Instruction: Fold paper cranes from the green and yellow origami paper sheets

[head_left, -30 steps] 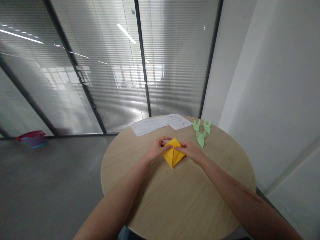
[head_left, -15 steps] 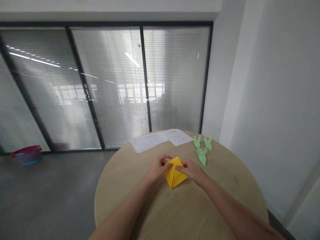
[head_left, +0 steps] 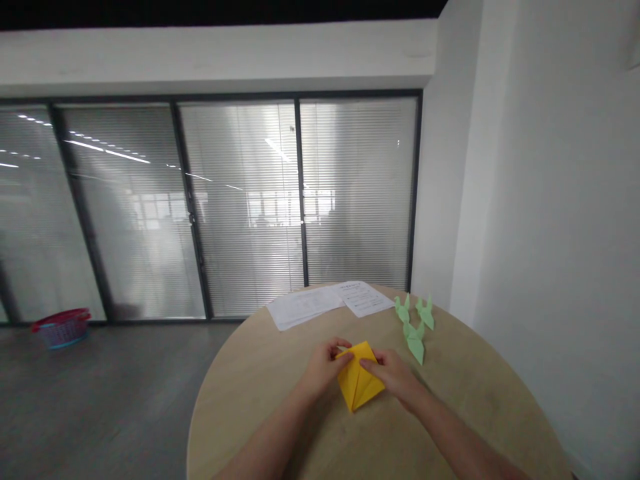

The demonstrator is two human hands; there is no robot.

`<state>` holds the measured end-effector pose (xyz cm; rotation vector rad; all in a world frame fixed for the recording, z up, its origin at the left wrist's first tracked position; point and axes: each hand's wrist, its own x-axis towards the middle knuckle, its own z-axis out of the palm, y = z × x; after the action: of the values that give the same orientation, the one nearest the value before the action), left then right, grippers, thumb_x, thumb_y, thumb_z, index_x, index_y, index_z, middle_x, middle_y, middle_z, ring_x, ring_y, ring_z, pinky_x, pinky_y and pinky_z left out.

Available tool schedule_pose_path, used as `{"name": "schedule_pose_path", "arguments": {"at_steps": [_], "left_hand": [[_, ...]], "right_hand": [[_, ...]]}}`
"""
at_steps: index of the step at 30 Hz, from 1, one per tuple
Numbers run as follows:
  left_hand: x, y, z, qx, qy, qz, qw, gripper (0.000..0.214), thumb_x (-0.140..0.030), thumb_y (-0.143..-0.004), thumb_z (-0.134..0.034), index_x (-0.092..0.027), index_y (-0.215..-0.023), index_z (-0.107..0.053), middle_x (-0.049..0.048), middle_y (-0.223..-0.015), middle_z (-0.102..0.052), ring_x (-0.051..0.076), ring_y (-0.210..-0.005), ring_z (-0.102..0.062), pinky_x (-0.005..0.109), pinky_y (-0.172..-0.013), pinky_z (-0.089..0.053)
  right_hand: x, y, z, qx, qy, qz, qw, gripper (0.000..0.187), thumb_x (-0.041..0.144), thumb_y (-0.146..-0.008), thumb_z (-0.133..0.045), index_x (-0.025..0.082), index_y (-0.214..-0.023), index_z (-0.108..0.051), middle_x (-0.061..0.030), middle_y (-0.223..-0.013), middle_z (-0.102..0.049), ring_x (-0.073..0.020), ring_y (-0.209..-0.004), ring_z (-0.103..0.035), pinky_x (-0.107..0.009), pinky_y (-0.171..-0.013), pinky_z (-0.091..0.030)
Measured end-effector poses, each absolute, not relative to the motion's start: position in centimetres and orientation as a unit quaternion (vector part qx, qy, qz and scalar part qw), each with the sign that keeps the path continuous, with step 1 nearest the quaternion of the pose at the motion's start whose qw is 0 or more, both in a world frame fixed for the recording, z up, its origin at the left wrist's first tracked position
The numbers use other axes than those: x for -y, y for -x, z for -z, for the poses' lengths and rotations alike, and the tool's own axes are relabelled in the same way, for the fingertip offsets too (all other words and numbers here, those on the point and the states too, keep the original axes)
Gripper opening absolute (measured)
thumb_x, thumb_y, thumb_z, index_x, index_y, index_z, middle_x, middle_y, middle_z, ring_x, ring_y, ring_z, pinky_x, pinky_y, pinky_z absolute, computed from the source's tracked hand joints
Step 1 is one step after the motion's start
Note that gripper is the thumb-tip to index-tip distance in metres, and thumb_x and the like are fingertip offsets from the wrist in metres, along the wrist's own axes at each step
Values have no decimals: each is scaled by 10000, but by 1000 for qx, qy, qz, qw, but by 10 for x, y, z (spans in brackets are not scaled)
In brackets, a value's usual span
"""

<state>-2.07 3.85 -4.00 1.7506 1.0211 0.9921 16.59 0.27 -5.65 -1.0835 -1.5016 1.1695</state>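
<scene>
Left hand (head_left: 326, 363) and right hand (head_left: 396, 373), fingers closed, each pinch the top corner of the yellow paper (head_left: 358, 387). It is a crisp, kite-shaped fold lying flat near the middle of the smooth, pale wooden table (head_left: 260, 407). Risk: uneven pressure could slide the thin paper and skew the crease. Pointed green paper figures (head_left: 415, 328) lie nearby.

We see a round wooden table (head_left: 250, 380) before a blind-covered glass partition (head_left: 240, 213), a white wall (head_left: 550, 200) at right, a grey floor (head_left: 100, 407), and a red basket (head_left: 63, 327).
</scene>
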Motion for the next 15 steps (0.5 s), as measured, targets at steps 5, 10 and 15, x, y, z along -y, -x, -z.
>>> {"name": "schedule_pose_path", "arguments": {"at_steps": [5, 10, 15], "left_hand": [[-40, 20, 47, -409, -651, -363, 527, 498, -609, -641, -677, -131, -748, -586, 3, -620, -567, 129, -541, -524, 250, -517, -393], [-40, 20, 42, -408, -666, -369, 504, 471, -573, -657, -696, -121, -761, -614, 21, -638, -593, 134, -565, -540, 246, -530, -410], [-39, 20, 41, -374, -666, -353, 541, 481, -551, -699, -696, -118, -901, -642, 59, -769, -662, 162, -657, -605, 252, -578, -459]], "right_hand": [[-5, -171, 57, 599, 443, -479, 465, 375, 487, -758, -635, 166, -938, -705, -89, -919, -730, -250, -836, -677, -332, -729, -508], [-3, -173, 56, 586, 436, -503, 462, 325, 416, -755, -637, 159, -947, -693, -86, -934, -731, -241, -818, -680, -348, -753, -518], [-4, -176, 56, 596, 449, -471, 470, 313, 408, -780, -609, 175, -969, -698, -82, -948, -733, -245, -844, -677, -331, -723, -518]]}}
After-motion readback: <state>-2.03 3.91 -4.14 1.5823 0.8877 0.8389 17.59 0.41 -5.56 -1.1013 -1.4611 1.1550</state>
